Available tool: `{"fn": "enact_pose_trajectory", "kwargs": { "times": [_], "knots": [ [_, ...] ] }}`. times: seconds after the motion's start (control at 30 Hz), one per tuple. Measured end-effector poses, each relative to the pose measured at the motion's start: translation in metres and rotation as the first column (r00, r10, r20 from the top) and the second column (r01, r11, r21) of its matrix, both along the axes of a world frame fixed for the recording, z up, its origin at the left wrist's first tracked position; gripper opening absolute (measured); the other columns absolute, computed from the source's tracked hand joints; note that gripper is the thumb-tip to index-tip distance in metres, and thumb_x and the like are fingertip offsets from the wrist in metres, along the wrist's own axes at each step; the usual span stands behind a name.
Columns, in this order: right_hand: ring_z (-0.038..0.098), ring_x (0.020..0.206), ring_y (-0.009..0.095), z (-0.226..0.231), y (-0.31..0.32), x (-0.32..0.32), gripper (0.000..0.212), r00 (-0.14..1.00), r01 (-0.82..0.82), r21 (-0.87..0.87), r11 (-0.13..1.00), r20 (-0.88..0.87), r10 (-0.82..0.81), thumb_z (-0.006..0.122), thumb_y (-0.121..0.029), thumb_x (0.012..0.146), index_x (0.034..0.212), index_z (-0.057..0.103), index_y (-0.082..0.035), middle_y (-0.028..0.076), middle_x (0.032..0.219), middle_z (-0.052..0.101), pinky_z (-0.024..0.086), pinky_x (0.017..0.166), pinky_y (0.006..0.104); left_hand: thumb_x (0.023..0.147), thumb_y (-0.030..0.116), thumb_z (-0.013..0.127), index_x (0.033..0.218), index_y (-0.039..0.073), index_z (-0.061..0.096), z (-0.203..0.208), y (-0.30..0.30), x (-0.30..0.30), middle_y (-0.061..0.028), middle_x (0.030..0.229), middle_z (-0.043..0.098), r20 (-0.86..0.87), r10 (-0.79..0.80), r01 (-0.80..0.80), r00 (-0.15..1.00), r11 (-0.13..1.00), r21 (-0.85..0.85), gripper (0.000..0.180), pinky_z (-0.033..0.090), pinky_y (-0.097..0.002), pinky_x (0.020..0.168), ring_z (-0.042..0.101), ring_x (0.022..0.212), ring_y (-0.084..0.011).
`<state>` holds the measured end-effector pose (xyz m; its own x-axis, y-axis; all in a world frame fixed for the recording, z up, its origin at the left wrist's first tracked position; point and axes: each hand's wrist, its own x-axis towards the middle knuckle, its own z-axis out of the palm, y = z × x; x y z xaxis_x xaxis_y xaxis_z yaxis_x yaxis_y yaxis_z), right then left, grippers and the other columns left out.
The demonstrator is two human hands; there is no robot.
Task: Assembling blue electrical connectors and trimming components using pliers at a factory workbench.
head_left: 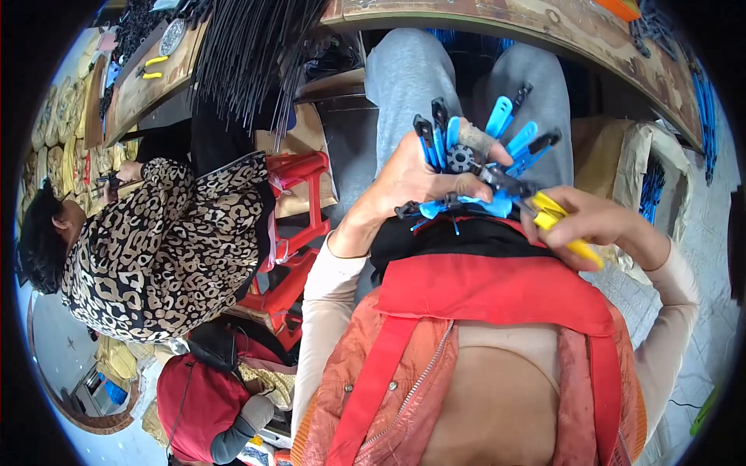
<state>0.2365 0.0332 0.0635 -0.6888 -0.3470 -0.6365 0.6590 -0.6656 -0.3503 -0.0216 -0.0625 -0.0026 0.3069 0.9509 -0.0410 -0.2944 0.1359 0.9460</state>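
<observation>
Tiled floor point(711, 256) edges the frame's right. Near centre-right, the right hand point(594, 221) grips yellow pliers point(550, 211); the left hand point(423, 175) holds blue clips point(521, 140), best kept steady, skin clear of metal. Wooden table point(505, 14) spans the top.

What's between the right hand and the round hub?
In the head view, the dark front of the pliers lies there, with the left thumb close by.

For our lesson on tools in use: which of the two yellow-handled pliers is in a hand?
The pliers in the camera wearer's right hand; the other pair lies unheld on the wooden table at upper left.
</observation>
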Motion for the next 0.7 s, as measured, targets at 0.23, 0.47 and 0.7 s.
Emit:
{"fn": "enact_pose_trajectory", "kwargs": {
  "times": [0.23, 0.47, 0.7],
  "knots": [
    [0.056, 0.069, 0.039, 0.013, -0.013, -0.03, 0.025, 0.973, 0.012, 0.987, 0.16, -0.048, 0.224, 0.062, -0.024, 0.09, 0.096, 0.053, -0.001, 0.021, 0.075, 0.057, 0.044, 0.062, 0.0395, 0.069, 0.004, 0.083, 0.105, 0.0, 0.07, 0.003, -0.008, -0.006, -0.0053, 0.087, 0.069, -0.143, 0.139, -0.127, 0.98, 0.988, 0.091, 0.038, 0.048, -0.0256, 0.071, 0.062, 0.08, -0.0111],
    [0.062, 0.063, 0.023, -0.007, -0.022, -0.034, 0.032, 0.993, 0.011, 0.918, 0.397, -0.056, 0.102, 0.06, -0.033, 0.095, 0.097, 0.061, -0.001, 0.013, 0.072, 0.062, 0.047, 0.06, 0.0331, 0.073, 0.006, 0.083, 0.095, 0.001, 0.064, -0.002, -0.017, -0.004, -0.0011, 0.083, 0.065, -0.122, 0.197, -0.187, 0.973, 0.979, 0.087, 0.03, 0.045, -0.0226, 0.066, 0.057, 0.075, -0.0069],
    [0.068, 0.075, 0.018, 0.022, 0.004, -0.035, 0.049, 0.976, -0.202, 0.717, 0.667, 0.096, 0.194, 0.052, -0.045, 0.098, 0.103, 0.063, 0.002, 0.009, 0.082, 0.068, 0.053, 0.066, 0.0291, 0.072, 0.007, 0.085, 0.091, 0.003, 0.062, -0.001, -0.012, -0.001, 0.0023, 0.076, 0.06, -0.053, 0.171, -0.17, 0.984, 0.985, 0.014, 0.03, 0.041, -0.0223, 0.06, 0.054, 0.071, -0.0045]
  ]
}}
